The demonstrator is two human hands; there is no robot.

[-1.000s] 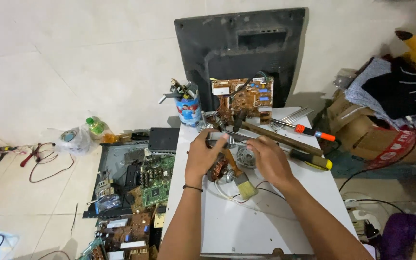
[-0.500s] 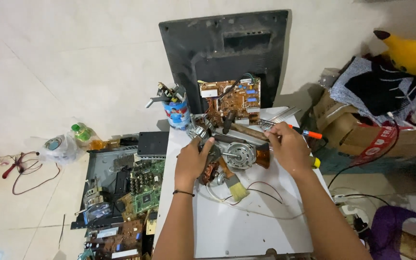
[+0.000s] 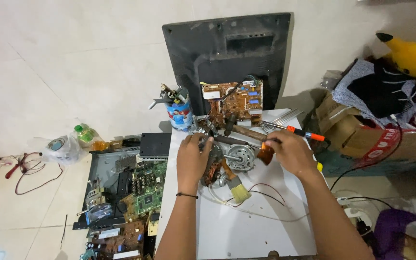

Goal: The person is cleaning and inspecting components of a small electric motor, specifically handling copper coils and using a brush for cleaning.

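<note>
The person is bent over a small white table (image 3: pixel 246 231), both hands on a dismantled electric motor (image 3: pixel 234 158) at its far middle. The left hand (image 3: pixel 193 156) is wrapped over the motor's dark, rusty housing part (image 3: pixel 212 166), fingers curled down around it and holding it steady. The right hand (image 3: pixel 287 151) sits just to the right, fingers closed on a small brown piece (image 3: pixel 266 154) beside the shiny round end bell (I cannot tell exactly what that piece is).

A paintbrush (image 3: pixel 237 188) lies nearer, its pale bristles pointing toward the near edge, over loose wires (image 3: pixel 261 197). Beyond the hands lie a hammer (image 3: pixel 239 129) and an orange-handled screwdriver (image 3: pixel 297 131), with a brown circuit board (image 3: pixel 234 101) leaning against a dark television back shell (image 3: pixel 227 53). A can of tools (image 3: pixel 179 113) stands at the far left corner.

To my eye this is mid-disassembly: one hand bracing, the other working a part free. The next move seems to call for a firm brace from the left hand while the right eases its piece clear without snagging the wires.
</note>
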